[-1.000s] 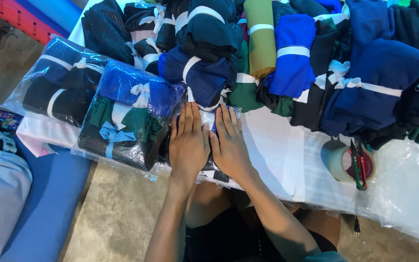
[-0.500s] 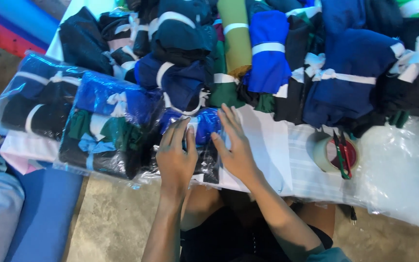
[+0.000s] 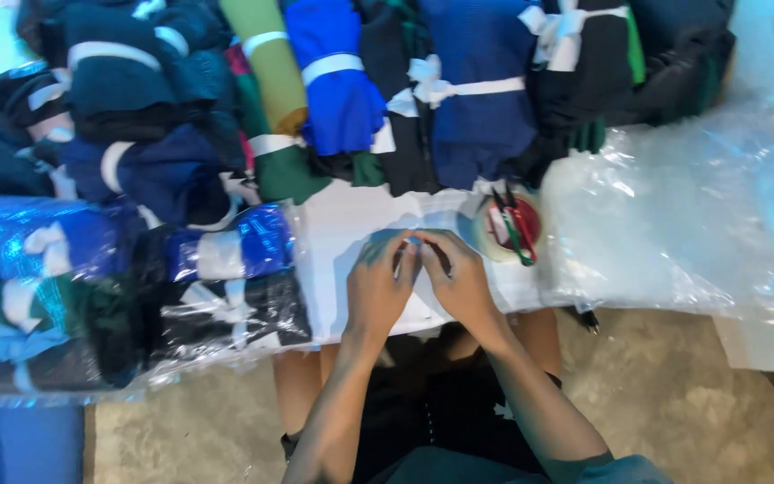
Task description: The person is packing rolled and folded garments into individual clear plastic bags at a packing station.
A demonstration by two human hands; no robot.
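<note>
My left hand (image 3: 380, 285) and my right hand (image 3: 460, 273) meet over the white table top (image 3: 342, 224), with curled fingers touching at the tips. I cannot make out whether anything small is pinched between them. Just left of my left hand lies a clear plastic bag (image 3: 226, 278) packed with rolled blue and black cloths tied with white ribbon. Close to my right hand, a tape roll (image 3: 494, 235) sits on the table with red-and-green-handled scissors (image 3: 517, 229) lying across it.
A second filled bag (image 3: 38, 296) of blue and green rolls lies at the far left. A heap of rolled cloths (image 3: 342, 90) tied with white ribbon fills the back of the table. Loose clear plastic bags (image 3: 674, 215) cover the right side. Concrete floor shows below.
My hands lifted off the packed bag they were pressing and came together to its right, near the tape roll. The view has also shifted, so the bag now lies further left.
</note>
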